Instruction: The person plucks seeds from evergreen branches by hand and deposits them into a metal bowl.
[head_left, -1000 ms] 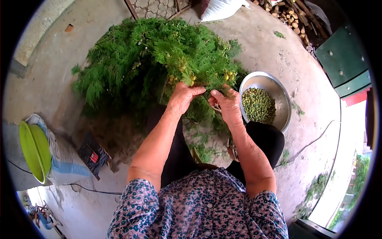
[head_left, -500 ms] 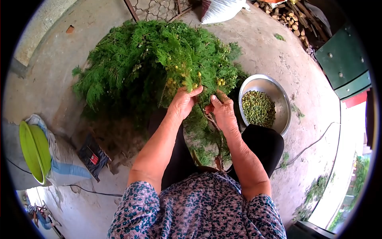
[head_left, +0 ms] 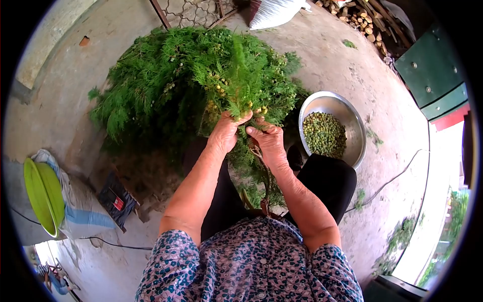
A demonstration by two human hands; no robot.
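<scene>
A large heap of leafy evergreen branches (head_left: pixel 151 75), flat-sprayed like cypress, lies in front of my knees, with small yellowish cones among the leaves. My left hand (head_left: pixel 224 133) is closed, pinching a bright green evergreen sprig (head_left: pixel 239 83) between thumb and fingers. Close beside it, my right hand (head_left: pixel 270 144) is closed too, thumb against fingers on the lower part of the sprig. Yellow cones (head_left: pixel 263 109) show just above the right fingers. A bare woody stem (head_left: pixel 264 163) runs down under the right hand toward my lap.
To the right stands a metal bowl (head_left: pixel 358 118) holding many small green cones (head_left: pixel 324 135). A lime-green basin (head_left: pixel 44 196) leans on a sack (head_left: pixel 83 206) at left. Stacked firewood (head_left: pixel 362 22), a white sack (head_left: pixel 271 14) and a green metal panel (head_left: pixel 430 65) stand farther off.
My right hand has shifted left, closer to the left hand, and its fingers now meet the sprig near the yellow cones. The view has shifted slightly.
</scene>
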